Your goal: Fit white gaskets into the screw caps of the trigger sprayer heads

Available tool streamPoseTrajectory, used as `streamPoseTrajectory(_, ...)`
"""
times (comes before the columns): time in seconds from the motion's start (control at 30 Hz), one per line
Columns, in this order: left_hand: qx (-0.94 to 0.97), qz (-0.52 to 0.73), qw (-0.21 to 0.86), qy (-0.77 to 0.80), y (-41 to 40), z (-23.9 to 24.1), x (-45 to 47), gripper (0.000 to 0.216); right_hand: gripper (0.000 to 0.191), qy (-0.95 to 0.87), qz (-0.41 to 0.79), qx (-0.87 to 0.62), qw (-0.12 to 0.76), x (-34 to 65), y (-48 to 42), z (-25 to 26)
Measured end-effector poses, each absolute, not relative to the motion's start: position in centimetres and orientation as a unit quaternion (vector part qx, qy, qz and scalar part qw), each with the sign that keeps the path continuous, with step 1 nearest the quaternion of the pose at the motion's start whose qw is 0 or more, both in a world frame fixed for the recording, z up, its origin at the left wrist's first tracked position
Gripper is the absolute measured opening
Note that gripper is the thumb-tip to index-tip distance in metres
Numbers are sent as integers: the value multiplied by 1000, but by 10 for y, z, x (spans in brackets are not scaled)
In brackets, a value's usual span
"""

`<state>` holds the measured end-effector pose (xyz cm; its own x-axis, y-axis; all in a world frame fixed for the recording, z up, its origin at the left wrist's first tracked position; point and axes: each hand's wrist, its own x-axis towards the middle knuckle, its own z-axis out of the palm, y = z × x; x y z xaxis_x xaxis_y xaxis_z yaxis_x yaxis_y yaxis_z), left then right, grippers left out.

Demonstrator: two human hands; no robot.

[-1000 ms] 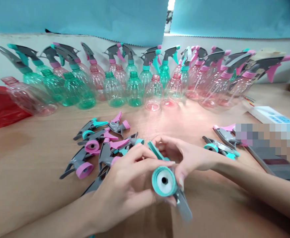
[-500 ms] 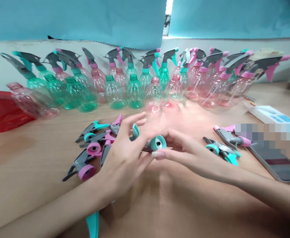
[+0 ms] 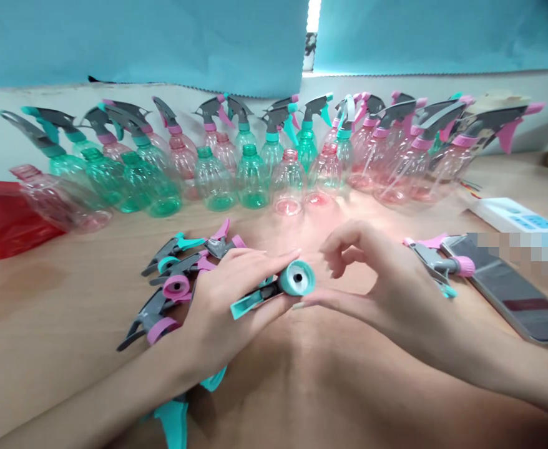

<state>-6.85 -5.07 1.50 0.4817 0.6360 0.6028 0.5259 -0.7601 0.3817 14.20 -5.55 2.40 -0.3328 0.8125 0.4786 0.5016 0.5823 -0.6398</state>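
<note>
The left hand (image 3: 222, 296) grips a spray head (image 3: 270, 291) between both hands, its visible length lying from trigger (image 3: 246, 305), near left, to collar (image 3: 285, 279), right. The right hand (image 3: 391, 284), on the collar side, shows thumb and fingers parted; contact unconfirmed.

The held spray head (image 3: 282, 285) is teal and grey, white inside its collar (image 3: 311, 278); other spray heads (image 3: 153, 308) are grey with pink or teal. Bottles (image 3: 253, 181): see-through green or pink. Red bag (image 3: 12, 221), blue cloth (image 3: 138, 43), light-brown desk (image 3: 44, 293).
</note>
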Motion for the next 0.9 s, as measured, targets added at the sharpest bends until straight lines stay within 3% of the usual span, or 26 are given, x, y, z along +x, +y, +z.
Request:
streamPoseTrajectory(0.2, 860, 386, 46, 331, -55, 7, -68, 26, 2, -828, 245, -365, 348, 143, -55, 32)
streamPoseTrajectory(0.4, 871, 350, 14, 346, -59, -3, -58, 33, 21, -673, 542, -392, 315, 145, -46, 27)
streamPoseTrajectory(0.57, 906, 245, 91, 332, -66, 18, -63, 81, 23, -624, 610, -383, 303, 153, -36, 23)
streamPoseTrajectory(0.67, 906, 226, 135, 332, -66, 31, -72, 44, 21, -646, 587, -379, 308, 152, -36, 25)
streamPoseTrajectory(0.8, 895, 244, 135, 348, -55, 27, -69, 35, 16, -688, 511, -392, 334, 147, -45, 28)
streamPoseTrajectory(0.9, 892, 291, 69, 338, -46, 16, -62, 25, 13, -718, 431, -410, 363, 144, -51, 26)
